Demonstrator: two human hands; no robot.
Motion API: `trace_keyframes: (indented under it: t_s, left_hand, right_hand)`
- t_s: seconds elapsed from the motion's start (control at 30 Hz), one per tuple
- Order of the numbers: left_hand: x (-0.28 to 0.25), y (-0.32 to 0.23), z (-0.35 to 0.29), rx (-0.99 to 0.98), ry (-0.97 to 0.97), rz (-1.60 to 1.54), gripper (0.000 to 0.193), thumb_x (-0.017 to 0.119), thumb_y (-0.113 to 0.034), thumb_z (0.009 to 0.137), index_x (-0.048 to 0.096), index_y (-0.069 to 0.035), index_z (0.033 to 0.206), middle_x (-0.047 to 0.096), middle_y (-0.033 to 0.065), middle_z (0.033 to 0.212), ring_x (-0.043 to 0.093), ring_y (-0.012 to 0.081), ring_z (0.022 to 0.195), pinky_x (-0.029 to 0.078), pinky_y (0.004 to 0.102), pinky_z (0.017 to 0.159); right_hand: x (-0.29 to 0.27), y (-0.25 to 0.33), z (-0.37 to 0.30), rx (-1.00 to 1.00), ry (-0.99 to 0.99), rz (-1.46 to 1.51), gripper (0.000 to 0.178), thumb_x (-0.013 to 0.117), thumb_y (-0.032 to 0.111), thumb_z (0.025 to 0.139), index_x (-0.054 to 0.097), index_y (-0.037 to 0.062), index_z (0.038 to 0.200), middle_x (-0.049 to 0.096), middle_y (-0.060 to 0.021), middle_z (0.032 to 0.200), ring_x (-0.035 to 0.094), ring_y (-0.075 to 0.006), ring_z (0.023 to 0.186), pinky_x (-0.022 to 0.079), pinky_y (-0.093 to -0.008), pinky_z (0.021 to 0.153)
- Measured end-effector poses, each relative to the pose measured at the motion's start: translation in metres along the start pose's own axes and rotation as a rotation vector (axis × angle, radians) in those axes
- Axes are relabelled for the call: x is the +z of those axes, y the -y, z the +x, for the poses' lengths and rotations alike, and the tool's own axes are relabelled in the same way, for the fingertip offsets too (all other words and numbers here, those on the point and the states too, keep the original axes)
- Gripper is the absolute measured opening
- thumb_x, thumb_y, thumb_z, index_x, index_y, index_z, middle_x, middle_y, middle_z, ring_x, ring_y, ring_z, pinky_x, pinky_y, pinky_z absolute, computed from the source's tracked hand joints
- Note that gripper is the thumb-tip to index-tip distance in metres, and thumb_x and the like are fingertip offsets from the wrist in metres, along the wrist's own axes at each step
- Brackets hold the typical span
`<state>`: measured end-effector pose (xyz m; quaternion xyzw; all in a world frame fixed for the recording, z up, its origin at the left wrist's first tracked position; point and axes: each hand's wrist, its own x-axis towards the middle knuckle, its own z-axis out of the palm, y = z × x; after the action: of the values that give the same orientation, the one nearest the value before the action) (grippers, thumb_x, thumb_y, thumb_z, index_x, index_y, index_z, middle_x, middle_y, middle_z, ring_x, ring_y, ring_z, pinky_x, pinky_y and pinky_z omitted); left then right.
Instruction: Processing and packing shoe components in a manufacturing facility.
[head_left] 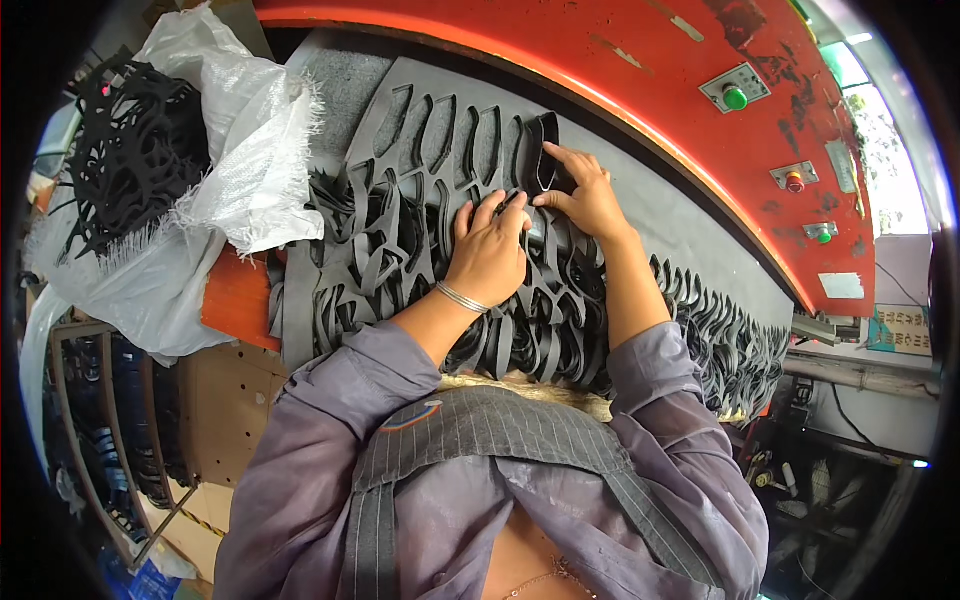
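My right hand [590, 195] grips a dark, narrow cutting die [537, 165], thumb at its near end and index finger along its right side. The die stands on a grey foam-like sheet [660, 190], right of a row of long cut-out slots. Just left of the near end of the die, my left hand [487, 248] has its fingers bent and drawn together at the sheet's cut edge. Whatever is between those fingertips is hidden. Grey cut strips [380, 245] hang in loops around and below both hands.
A red machine beam [600, 55] with a green button [735, 97] runs across the far side. At left, a white woven sack [250, 130] holds black scrap strips [140, 140]. A metal rack [110, 420] stands low on the left. More looped strips [720, 330] continue rightward.
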<state>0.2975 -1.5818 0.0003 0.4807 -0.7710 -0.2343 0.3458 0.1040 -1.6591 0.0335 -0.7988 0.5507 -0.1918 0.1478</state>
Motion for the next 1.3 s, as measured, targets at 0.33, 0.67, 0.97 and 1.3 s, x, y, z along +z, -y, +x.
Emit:
trace_keyframes:
  t_s: [0.33, 0.67, 0.97, 1.3]
  left_hand:
    - [0.008, -0.001, 0.001, -0.008, -0.044, -0.012, 0.057, 0.054, -0.002, 0.077, 0.041, 0.003, 0.133, 0.062, 0.0042, 0.110, 0.039, 0.0302, 0.131, 0.018, 0.0561, 0.109]
    - [0.011, -0.001, 0.008, -0.022, -0.036, 0.037, 0.052, 0.055, -0.001, 0.076, 0.046, 0.000, 0.127, 0.062, 0.0035, 0.108, 0.040, 0.0287, 0.131, 0.019, 0.0557, 0.108]
    - [-0.065, -0.038, 0.097, 0.080, -0.082, -0.176, 0.021, 0.062, -0.016, 0.085, 0.060, -0.007, 0.104, 0.057, 0.0190, 0.126, 0.057, 0.0345, 0.114, 0.044, 0.0375, 0.096]
    - [0.000, -0.173, 0.236, 0.508, 0.024, -0.355, 0.025, 0.063, -0.027, 0.088, 0.069, -0.005, 0.078, 0.064, 0.0088, 0.061, 0.063, 0.0181, 0.055, 0.048, 0.0320, 0.054]
  right_hand:
    - [0.004, 0.004, -0.003, -0.095, -0.085, -0.025, 0.074, 0.083, 0.039, 0.061, 0.058, 0.0163, 0.128, 0.061, -0.0061, 0.124, 0.052, -0.0253, 0.118, 0.033, -0.0433, 0.098]
    - [0.003, 0.004, 0.001, -0.005, -0.083, -0.019, 0.072, 0.083, 0.039, 0.062, 0.060, 0.0168, 0.126, 0.062, -0.0056, 0.123, 0.052, -0.0253, 0.118, 0.033, -0.0465, 0.098]
    - [-0.121, -0.022, -0.022, -0.058, -0.542, 0.353, 0.075, 0.075, 0.032, 0.080, 0.040, 0.0090, 0.143, 0.044, -0.0138, 0.144, 0.034, -0.0279, 0.139, 0.036, -0.0454, 0.108]
    - [-0.327, -0.227, -0.104, 0.503, -1.848, -0.013, 0.073, 0.023, 0.051, 0.101, 0.034, -0.0115, 0.137, 0.033, -0.0287, 0.144, 0.032, -0.0396, 0.135, 0.027, -0.0460, 0.112]
